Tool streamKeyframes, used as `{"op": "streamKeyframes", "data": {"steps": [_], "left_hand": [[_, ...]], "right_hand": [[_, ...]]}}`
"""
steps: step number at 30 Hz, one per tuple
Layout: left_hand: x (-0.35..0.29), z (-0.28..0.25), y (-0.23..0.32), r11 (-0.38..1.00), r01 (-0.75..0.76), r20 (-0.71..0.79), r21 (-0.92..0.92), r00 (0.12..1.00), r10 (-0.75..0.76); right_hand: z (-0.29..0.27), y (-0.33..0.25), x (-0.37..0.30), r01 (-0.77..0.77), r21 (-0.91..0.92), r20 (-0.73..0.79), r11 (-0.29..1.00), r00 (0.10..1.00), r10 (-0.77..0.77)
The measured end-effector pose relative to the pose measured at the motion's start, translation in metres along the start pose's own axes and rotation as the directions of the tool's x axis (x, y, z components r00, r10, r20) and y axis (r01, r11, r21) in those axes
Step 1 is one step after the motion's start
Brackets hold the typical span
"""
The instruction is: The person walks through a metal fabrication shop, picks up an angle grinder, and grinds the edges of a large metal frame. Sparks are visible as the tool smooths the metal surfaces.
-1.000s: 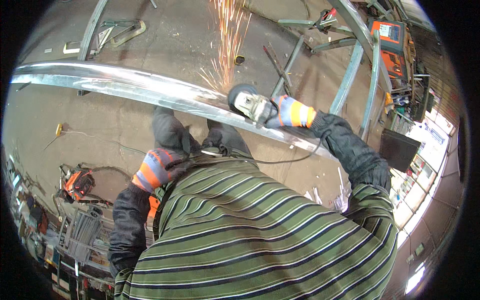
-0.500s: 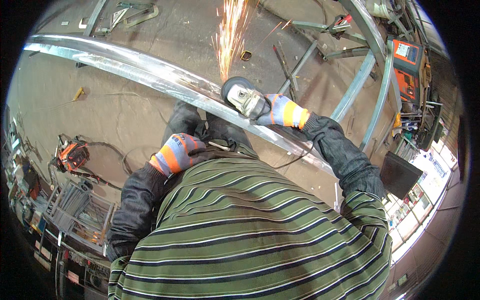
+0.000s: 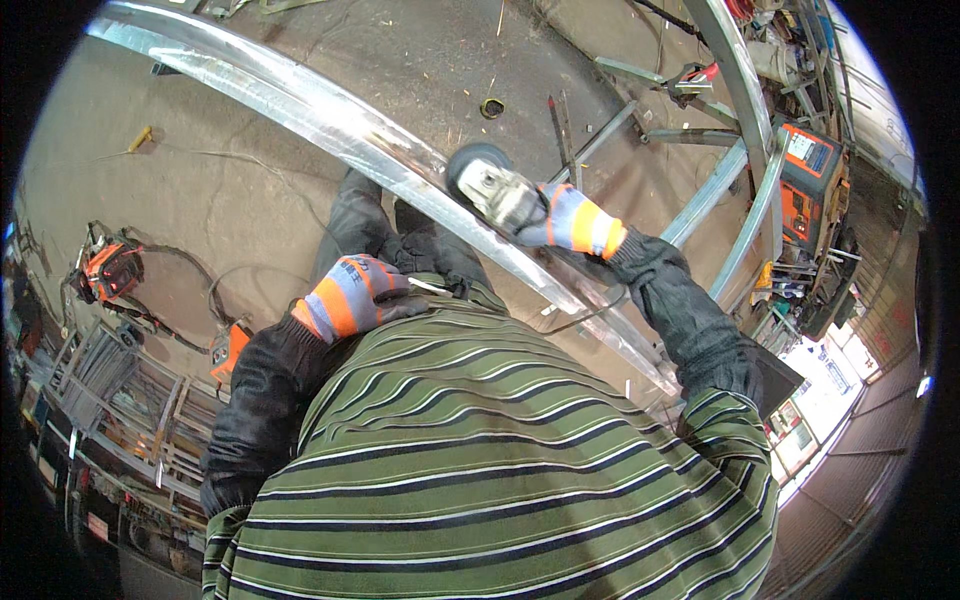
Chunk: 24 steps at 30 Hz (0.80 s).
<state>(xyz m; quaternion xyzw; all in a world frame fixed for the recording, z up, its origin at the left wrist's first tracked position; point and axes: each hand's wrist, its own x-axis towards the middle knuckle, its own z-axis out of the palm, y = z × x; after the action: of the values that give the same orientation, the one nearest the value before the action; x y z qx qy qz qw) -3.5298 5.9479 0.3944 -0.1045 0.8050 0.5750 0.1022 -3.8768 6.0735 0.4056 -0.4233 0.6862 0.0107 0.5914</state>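
An angle grinder (image 3: 490, 188) with a dark disc and silver head is held in my right hand (image 3: 575, 222), gloved in grey and orange. The disc sits at the far edge of a long shiny metal beam (image 3: 330, 130); whether it touches cannot be made out. My left hand (image 3: 352, 298), in a matching glove, lies against my waist by the hem of my striped shirt (image 3: 480, 460), fingers extended and loosely bent. A short white strip (image 3: 432, 289) shows near its fingertips.
Metal frame bars (image 3: 705, 200) stand at the right, beside an orange and black machine (image 3: 808, 185). At the left are another orange machine (image 3: 112, 270) with cables and a rack of metal pieces (image 3: 95, 385). A tape measure-like round item (image 3: 491, 108) lies on the floor ahead.
The thick stream of sparks from the disc is gone, with only a few faint streaks left. The view has shifted and turned slightly. My left hand stays at my waist.
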Motion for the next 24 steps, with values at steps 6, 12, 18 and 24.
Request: {"op": "streamKeyframes", "data": {"steps": [6,12,18,24], "left_hand": [[-0.008,-0.001,0.002,0.999,-0.008,-0.075,-0.05,0.997,0.004],[-0.007,-0.003,0.0,0.999,-0.039,-0.116,0.022,0.992,0.042],[-0.004,-0.003,0.0,0.998,-0.014,-0.107,-0.057,0.994,0.008],[-0.004,-0.01,0.0,0.997,-0.067,-0.151,-0.042,0.987,0.06]], "right_hand": [[-0.003,0.004,-0.007,0.018,-0.01,-0.007,1.0,1.0,-0.018],[-0.006,-0.003,0.008,0.075,0.02,-0.019,0.997,0.997,-0.075],[-0.005,0.002,-0.014,-0.027,-0.004,0.007,1.0,1.0,0.027],[-0.008,-0.014,0.022,0.085,-0.022,-0.03,0.996,0.996,-0.086]]}}
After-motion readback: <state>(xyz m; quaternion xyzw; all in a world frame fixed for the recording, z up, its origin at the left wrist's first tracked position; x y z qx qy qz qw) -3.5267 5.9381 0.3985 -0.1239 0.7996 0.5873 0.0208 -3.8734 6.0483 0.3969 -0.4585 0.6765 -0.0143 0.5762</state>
